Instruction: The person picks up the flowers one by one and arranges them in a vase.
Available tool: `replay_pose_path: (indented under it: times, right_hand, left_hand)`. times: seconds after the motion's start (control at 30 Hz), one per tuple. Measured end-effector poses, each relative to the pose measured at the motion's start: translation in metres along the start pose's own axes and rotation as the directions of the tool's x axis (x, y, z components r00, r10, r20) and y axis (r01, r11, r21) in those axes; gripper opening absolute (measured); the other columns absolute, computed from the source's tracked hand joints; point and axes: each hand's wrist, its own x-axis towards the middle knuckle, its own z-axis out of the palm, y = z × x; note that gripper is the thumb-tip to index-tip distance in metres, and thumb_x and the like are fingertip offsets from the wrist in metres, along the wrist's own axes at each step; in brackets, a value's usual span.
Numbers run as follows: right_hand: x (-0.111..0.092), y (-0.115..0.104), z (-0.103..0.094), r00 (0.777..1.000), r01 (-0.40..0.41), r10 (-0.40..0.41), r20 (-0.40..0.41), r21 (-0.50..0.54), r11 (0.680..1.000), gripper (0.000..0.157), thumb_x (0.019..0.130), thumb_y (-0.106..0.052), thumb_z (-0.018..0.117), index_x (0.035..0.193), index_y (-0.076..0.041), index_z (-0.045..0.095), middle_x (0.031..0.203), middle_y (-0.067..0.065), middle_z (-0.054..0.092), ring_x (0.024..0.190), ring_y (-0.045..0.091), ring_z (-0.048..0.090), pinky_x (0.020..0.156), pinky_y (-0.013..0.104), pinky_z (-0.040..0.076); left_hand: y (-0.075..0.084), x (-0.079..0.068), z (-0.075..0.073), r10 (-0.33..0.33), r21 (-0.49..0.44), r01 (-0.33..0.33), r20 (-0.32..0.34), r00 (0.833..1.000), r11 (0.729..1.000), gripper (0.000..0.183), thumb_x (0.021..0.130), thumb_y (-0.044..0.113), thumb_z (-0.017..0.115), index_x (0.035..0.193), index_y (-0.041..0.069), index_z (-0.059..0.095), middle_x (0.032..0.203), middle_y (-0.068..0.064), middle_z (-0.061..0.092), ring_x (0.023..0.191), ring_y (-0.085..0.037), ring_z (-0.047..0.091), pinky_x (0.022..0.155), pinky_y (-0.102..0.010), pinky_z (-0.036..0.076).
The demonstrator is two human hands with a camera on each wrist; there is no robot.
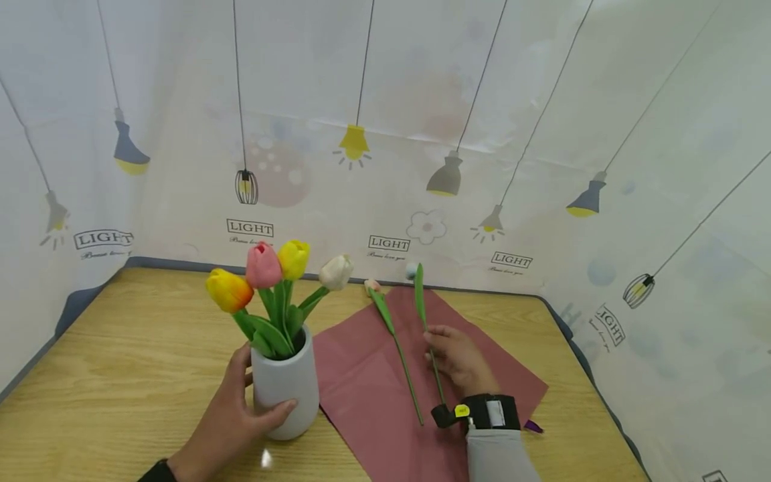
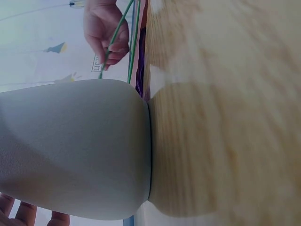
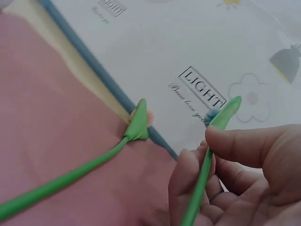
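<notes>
My left hand (image 1: 241, 408) grips a white vase (image 1: 286, 391), thumb across its front and fingers behind its left side. In the left wrist view the vase (image 2: 80, 146) stands on the wooden table. Out of its mouth rise a yellow-orange tulip (image 1: 229, 290), a pink tulip (image 1: 264, 265), a yellow tulip (image 1: 294, 260) and a white tulip (image 1: 336, 272). My right hand (image 1: 460, 358) pinches the green stem of a blue tulip (image 1: 412, 271) between thumb and fingers, over the pink paper. Another tulip (image 1: 372, 286), pale pink, lies on that paper left of the right hand.
A sheet of dusky pink wrapping paper (image 1: 361, 361) covers the middle right of the wooden table (image 1: 108, 395). A purple strip (image 1: 533, 426) shows at the paper's right edge. White printed sheeting (image 1: 385, 80) walls the table at the back and sides.
</notes>
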Motion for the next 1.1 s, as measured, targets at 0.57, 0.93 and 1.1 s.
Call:
replay_pose_path:
  times: [0.57, 0.93, 1.1]
  right_hand:
    - [-0.011, -0.021, -0.013, 0.936, 0.209, -0.329, 0.127, 0.553, 0.807, 0.014, 0.094, -0.006, 0.05, 0.106, -0.013, 0.054, 0.092, -0.003, 0.06, 0.087, 0.013, 0.057, 0.074, 0.024, 0.053]
    - [-0.012, -0.019, -0.016, 0.867, 0.183, -0.457, 0.198, 0.727, 0.662, 0.025, 0.098, -0.002, 0.037, 0.108, -0.018, 0.054, 0.098, 0.001, 0.062, 0.09, 0.015, 0.058, 0.077, 0.028, 0.055]
    - [-0.009, -0.016, -0.017, 0.858, 0.188, -0.471, 0.203, 0.729, 0.658, 0.023, 0.099, -0.006, 0.036, 0.11, -0.018, 0.054, 0.097, 0.0, 0.065, 0.091, 0.014, 0.058, 0.079, 0.028, 0.055]
  left_hand:
    - [-0.001, -0.001, -0.001, 0.01, 0.008, -0.01, 0.009, 1.0, 1.0, 0.093, 0.075, 0.046, 0.073, 0.142, 0.041, 0.008, 0.141, -0.008, 0.031, 0.118, -0.029, 0.041, 0.091, -0.067, 0.042]
    - [-0.003, -0.001, -0.001, 0.022, 0.013, -0.022, 0.008, 1.0, 1.0, 0.092, 0.075, 0.046, 0.073, 0.141, 0.039, 0.009, 0.14, -0.007, 0.031, 0.117, -0.028, 0.041, 0.091, -0.066, 0.043]
    - [-0.002, -0.001, -0.001, 0.012, 0.01, -0.012, 0.013, 1.0, 1.0, 0.092, 0.075, 0.047, 0.073, 0.141, 0.04, 0.009, 0.14, -0.008, 0.031, 0.118, -0.028, 0.041, 0.091, -0.066, 0.043]
